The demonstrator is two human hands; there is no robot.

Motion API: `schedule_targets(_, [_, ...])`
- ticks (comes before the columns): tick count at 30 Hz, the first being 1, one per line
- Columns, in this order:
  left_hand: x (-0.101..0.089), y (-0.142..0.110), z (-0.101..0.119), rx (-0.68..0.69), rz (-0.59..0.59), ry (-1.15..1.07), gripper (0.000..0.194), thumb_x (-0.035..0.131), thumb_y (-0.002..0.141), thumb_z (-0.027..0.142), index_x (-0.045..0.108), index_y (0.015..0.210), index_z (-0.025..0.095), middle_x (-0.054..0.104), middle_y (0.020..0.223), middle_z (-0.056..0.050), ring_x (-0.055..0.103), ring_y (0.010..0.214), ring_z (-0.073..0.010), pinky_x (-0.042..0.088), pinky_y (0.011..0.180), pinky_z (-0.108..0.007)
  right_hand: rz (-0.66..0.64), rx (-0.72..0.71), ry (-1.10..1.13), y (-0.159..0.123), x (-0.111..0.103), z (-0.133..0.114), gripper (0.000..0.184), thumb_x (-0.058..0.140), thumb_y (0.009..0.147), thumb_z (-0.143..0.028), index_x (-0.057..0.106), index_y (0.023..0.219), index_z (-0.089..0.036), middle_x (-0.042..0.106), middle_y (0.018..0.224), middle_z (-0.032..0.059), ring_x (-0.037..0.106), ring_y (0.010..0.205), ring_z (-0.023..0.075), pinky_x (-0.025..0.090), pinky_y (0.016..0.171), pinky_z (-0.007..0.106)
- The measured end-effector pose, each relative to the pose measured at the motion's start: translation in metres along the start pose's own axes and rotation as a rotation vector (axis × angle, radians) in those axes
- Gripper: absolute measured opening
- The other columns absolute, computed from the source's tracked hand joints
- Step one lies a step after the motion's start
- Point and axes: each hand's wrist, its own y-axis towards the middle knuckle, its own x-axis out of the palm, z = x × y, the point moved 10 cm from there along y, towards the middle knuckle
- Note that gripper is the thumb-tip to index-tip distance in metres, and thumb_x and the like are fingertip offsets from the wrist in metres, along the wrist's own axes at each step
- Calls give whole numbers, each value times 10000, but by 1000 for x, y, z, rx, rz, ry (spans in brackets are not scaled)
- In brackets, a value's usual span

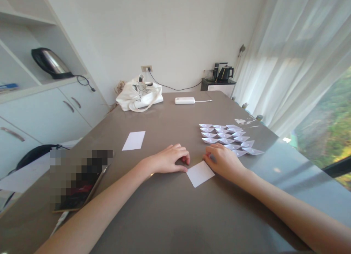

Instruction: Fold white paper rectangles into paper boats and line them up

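Observation:
A small white paper sheet (200,173) lies flat on the grey-brown table (170,210) in front of me. My left hand (171,159) rests on the table just left of the sheet, fingers curled down, fingertips near the sheet's far left corner. My right hand (223,160) lies on the sheet's right edge, fingers bent and pressed on the paper. Just beyond my right hand sit several folded white paper boats (229,137) in rows. A second white paper rectangle (134,140) lies further left on the table.
A white handbag (139,97) and a white power bank (184,100) with a cable sit at the table's far end. A dark tablet-like object (79,188), partly blurred out, lies at the left edge. Cabinets with a kettle (51,63) stand left, curtains right.

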Motion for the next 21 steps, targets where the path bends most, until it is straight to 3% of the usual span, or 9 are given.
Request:
schedule_targets(7, [0,-1,-4,-15,15,-36,110,606,812,287,618,881,202,591,866,-3,510,897,-157,369,821,-272,-76,-187,313,-3,4,-17,148,578,807,-210,680,906,-168,623,836,48,571,752,157,421,673,245])
schedule_targets(11, [-1,0,-6,-23,49,-54,113,515,846,204,622,882,197,609,859,-10,520,880,-156,383,823,-281,-84,-133,298,-3,7,-10,96,613,773,-223,662,832,-165,591,785,31,544,687,143,395,626,240])
schedule_targets(14, [-5,1,-17,-84,144,-122,176,465,890,255,612,951,180,615,884,-28,535,816,-146,413,762,-270,-96,-76,297,-2,9,-5,77,604,775,-227,633,801,-160,579,739,15,525,631,126,366,584,229])
schedule_targets(17, [-6,2,-27,-131,231,-175,206,540,855,337,617,934,163,592,835,-27,538,745,-138,428,698,-255,-109,-18,307,-1,11,-2,76,580,789,-223,616,785,-157,566,672,-1,514,593,120,345,557,222])
schedule_targets(21, [-4,4,-29,-137,260,-183,190,636,781,351,636,812,163,575,794,-20,536,743,-141,428,684,-250,-83,-3,282,-1,10,1,85,574,795,-224,624,783,-157,578,718,13,513,601,119,351,564,222])
